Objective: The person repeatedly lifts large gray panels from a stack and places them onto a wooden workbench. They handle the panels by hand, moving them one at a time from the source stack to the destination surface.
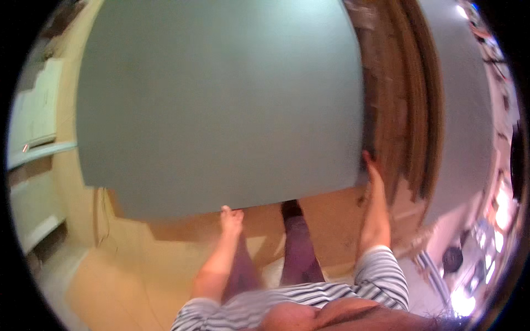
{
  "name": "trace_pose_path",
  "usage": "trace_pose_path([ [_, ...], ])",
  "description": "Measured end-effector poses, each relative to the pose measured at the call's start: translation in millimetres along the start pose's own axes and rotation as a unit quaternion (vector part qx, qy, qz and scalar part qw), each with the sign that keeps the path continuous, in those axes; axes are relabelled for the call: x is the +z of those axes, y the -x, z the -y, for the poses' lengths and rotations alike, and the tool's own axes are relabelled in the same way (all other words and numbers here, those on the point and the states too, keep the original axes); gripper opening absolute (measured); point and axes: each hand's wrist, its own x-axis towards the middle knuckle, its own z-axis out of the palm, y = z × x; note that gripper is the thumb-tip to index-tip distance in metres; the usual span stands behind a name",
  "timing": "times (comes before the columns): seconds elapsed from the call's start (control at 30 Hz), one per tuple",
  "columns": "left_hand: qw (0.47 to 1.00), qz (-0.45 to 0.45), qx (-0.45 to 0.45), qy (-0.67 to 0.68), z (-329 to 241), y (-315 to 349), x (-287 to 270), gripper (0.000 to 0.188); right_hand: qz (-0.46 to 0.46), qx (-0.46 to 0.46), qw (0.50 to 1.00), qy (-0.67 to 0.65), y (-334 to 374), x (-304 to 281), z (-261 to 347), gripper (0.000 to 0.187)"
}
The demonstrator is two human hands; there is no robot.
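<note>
A large flat grey board (221, 110) spreads out in front of me and takes up most of the head view. My left hand (232, 218) is closed on its near edge, a little left of my legs, with the thumb at the rim. Along the right side, close to the near right corner, my right hand (373, 168) grips the board's edge with the fingers pointing away from me. The board hides part of the fingers of both hands and whatever lies beneath it.
Right of the board are long brown layered edges (414, 99), with another grey sheet (466, 110) beyond. A pale cabinet-like unit (36, 204) stands at far left. A thin cord (103, 220) hangs near the board's left corner. Brownish floor (127, 281) lies below.
</note>
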Motion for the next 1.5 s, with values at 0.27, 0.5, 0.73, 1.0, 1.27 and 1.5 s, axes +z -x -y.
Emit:
trace_pose_path([
  [0.27, 0.978, -0.135, 0.117, 0.107, -47.9, 1.1, 22.2, 0.048, 0.012, 0.031, 0.999, 0.019, 52.1, 39.0, 28.3, 0.085],
  [0.5, 0.982, -0.141, 0.127, 0.022, -145.9, -42.1, -38.4, 0.058, 0.017, -0.071, 0.997, -0.031, 138.0, 144.0, 121.9, 0.050],
  [0.73, 0.997, -0.067, 0.048, 0.000, -153.5, -11.7, 29.2, 0.080, -0.053, -0.059, 0.991, -0.110, 190.6, 219.3, 182.5, 0.048],
  [1.0, 0.997, -0.004, 0.075, -0.007, -157.5, -18.2, 17.5, 0.084, -0.034, -0.021, 0.996, -0.083, 181.3, 231.4, 176.1, 0.047],
  [1.27, 0.986, -0.116, 0.067, -0.095, -174.4, -27.7, 27.0, 0.068, 0.025, -0.014, 0.992, -0.123, 197.4, 233.8, 207.2, 0.049],
  [1.5, 0.967, -0.145, 0.037, -0.207, -190.3, -38.4, 12.1, 0.070, -0.037, -0.050, 0.991, -0.117, 204.0, 257.0, 205.3, 0.048],
])
